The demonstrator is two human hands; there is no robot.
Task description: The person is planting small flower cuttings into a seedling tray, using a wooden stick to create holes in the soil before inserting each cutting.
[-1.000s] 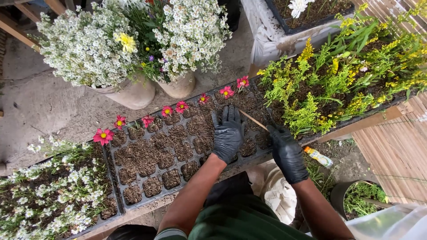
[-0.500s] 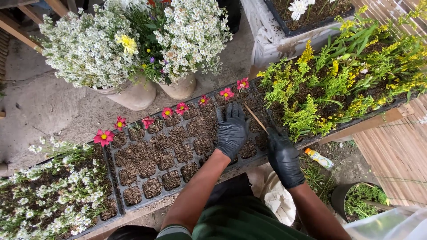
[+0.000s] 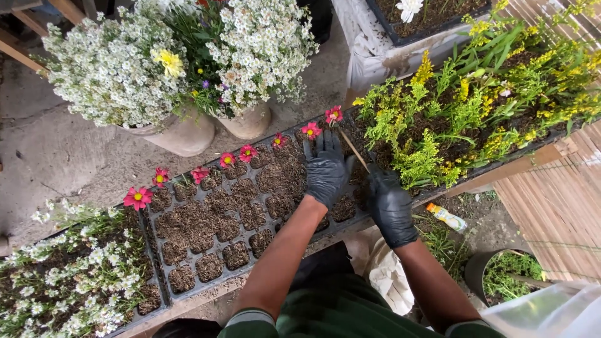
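Note:
My left hand, in a black glove, lies flat with fingers spread on the soil at the right end of a black seedling tray. My right hand, also gloved in black, is closed on a thin wooden stick whose tip points into the tray's far right cells. A row of pink flowers runs along the tray's far edge; the other cells hold only brown soil.
A tray of yellow-green plants adjoins on the right, a tray of white flowers on the left. Two pots of white flowers stand on the concrete behind. A small bottle and a dark pot sit below right.
Both hands have moved farther away toward the tray's far right corner, and the stick's tip now points nearer the pink flowers there.

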